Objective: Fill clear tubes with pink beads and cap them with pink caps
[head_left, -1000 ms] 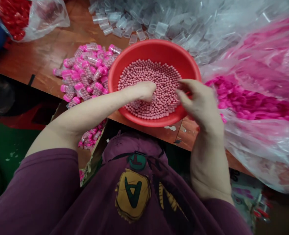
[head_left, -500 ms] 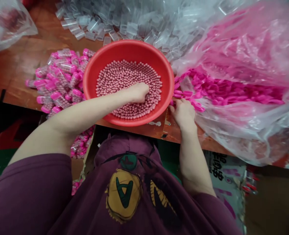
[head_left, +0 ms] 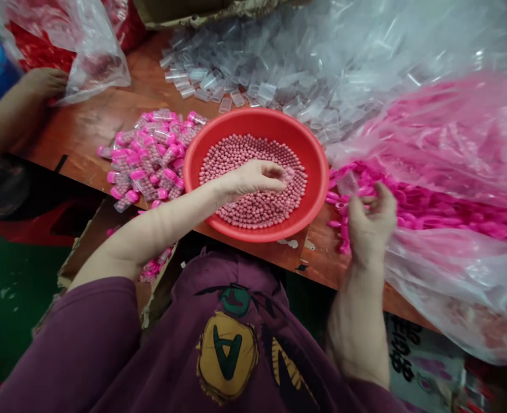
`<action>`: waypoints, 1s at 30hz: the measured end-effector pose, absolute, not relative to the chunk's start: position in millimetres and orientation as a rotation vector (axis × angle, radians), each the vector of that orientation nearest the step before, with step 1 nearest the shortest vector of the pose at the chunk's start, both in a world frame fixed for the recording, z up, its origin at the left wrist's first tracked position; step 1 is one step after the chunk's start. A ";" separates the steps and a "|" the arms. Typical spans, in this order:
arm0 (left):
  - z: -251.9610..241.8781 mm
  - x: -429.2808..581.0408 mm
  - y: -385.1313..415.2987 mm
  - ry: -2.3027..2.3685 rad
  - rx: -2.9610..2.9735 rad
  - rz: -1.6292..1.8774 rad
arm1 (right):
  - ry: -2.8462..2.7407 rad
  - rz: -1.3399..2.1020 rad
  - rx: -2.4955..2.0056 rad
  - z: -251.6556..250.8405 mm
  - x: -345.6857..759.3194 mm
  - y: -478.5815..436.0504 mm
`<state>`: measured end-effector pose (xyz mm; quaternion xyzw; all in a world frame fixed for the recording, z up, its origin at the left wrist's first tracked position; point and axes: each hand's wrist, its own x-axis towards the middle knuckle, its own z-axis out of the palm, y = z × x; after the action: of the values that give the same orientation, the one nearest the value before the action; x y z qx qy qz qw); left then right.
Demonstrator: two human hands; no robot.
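Note:
My left hand point(head_left: 257, 176) is over the red bowl point(head_left: 191, 178), closed on a clear plastic tube point(head_left: 288, 174) at its fingertips. Small pink beads point(head_left: 253, 215) cover the bowl's bottom, just below that hand. Right of the bowl, my right hand point(head_left: 371, 223) has its thumb and fingers bent and apart, close to loose bright pink plastic caps point(head_left: 343, 232). Whether a fingertip touches a cap I cannot make out. Left of the bowl lies a heap of bead-filled clear tubes with pink caps point(head_left: 150, 152).
Clear empty tubes point(head_left: 266, 92) are piled behind the bowl. A large plastic bag point(head_left: 447, 269) of pink caps spreads over the right side. Another person's hand point(head_left: 42, 86) rests at the far left, near a blue container point(head_left: 4, 74). Below the table edge stands a cardboard box point(head_left: 81, 246).
My left hand has risen from among the beads, showing the tube at its fingertips. My right hand has moved right along the caps and its fingers have spread. The view has shifted left.

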<state>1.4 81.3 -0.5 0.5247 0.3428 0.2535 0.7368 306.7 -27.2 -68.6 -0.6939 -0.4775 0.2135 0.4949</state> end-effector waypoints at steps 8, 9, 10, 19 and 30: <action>9.6 -7.2 45.6 0.655 0.617 0.620 | -0.846 0.758 -1.057 2.4 204.7 19.9; 8.7 -8.7 42.7 0.643 0.587 0.636 | -0.876 0.771 -1.027 2.4 193.5 23.3; 7.4 -10.6 40.2 0.635 0.566 0.648 | -0.927 0.783 -1.019 0.9 184.7 25.4; 1.9 -25.7 27.7 0.679 0.560 0.730 | -1.732 0.523 -1.261 -3.9 179.1 11.7; 1.9 -24.4 24.2 0.764 0.543 0.750 | -1.925 0.264 -1.323 7.2 175.0 1.6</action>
<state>-24.4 24.2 1.9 0.2557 0.3597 0.3530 0.8250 175.0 1.6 7.2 -0.5195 -0.7557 0.1038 0.3850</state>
